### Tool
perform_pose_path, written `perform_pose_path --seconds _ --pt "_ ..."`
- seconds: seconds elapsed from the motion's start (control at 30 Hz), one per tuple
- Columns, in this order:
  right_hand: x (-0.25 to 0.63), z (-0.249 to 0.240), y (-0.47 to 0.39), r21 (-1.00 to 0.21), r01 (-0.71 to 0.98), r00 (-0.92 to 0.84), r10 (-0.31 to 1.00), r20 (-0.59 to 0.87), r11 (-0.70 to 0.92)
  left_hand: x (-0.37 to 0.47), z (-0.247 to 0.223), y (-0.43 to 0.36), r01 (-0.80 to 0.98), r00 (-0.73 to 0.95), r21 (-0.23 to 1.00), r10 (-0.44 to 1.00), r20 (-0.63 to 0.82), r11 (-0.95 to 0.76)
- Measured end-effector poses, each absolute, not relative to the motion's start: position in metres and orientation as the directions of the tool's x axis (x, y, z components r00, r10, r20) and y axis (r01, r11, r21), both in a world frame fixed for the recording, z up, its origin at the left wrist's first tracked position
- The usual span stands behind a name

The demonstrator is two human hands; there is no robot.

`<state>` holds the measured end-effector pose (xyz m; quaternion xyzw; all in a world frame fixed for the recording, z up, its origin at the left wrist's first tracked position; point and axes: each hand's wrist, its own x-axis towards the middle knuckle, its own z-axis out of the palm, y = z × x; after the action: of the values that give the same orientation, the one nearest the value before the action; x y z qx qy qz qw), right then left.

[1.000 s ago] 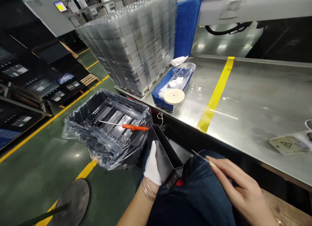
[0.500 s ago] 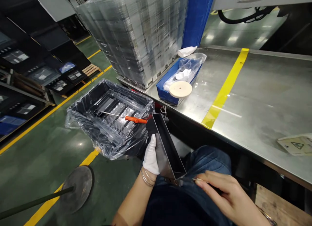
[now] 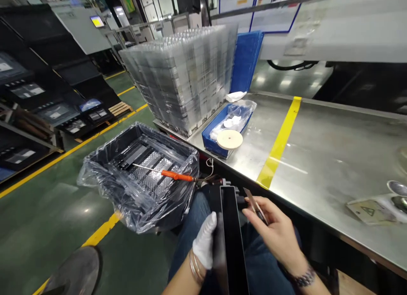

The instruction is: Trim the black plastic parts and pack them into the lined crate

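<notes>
In a white glove, my left hand (image 3: 205, 242) grips the left side of a long dark metal box (image 3: 233, 244) with an open top, held over my lap. My bare right hand (image 3: 276, 227) is closed around a small knife (image 3: 255, 205), its flat blade pointing up and left, close to the box's right side. An orange-handled screwdriver (image 3: 177, 175) lies at the right rim of a plastic-lined black crate (image 3: 136, 131), its shaft reaching over the inside.
On the metal table (image 3: 318, 146) stand a blue bin (image 3: 211, 144) with a round cream disc (image 3: 229, 139), a stack of clear trays (image 3: 184, 74) and yellow tape (image 3: 281, 144). A round base (image 3: 74, 271) stands on the floor at lower left.
The view has tilted up. The metal box has turned more upright in the picture and moved lower. My right hand has moved up beside it, and the knife blade now shows.
</notes>
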<state>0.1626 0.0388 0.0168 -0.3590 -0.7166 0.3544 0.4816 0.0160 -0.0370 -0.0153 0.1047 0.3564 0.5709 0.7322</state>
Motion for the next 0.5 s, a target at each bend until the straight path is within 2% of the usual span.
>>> perform_pose_path --seconds 0.1,0.17,0.33,0.4,0.5 --pt "0.149 0.017 0.041 -0.821 0.131 -0.252 0.819 0.515 0.556 0.020 -0.016 -0.037 -0.782 0.179 0.529 0.933 -0.313 0.328" --pt "0.147 0.020 0.038 -0.786 0.108 -0.242 0.783 0.573 0.609 0.019 -0.008 -0.036 -0.749 0.209 0.574 0.940 -0.270 0.332" --pt "0.158 0.034 0.031 -0.703 0.056 -0.401 0.661 0.634 0.709 0.010 0.017 -0.027 -0.702 0.291 0.532 0.873 -0.392 0.473" --pt "0.170 0.042 0.034 -0.699 0.053 -0.486 0.630 0.605 0.713 0.008 0.023 -0.022 -0.652 0.243 0.614 0.890 -0.386 0.444" --pt "0.192 0.056 0.051 -0.668 0.110 -0.615 0.578 0.536 0.736 0.006 0.025 -0.017 -0.486 0.090 0.810 0.940 -0.328 0.329"
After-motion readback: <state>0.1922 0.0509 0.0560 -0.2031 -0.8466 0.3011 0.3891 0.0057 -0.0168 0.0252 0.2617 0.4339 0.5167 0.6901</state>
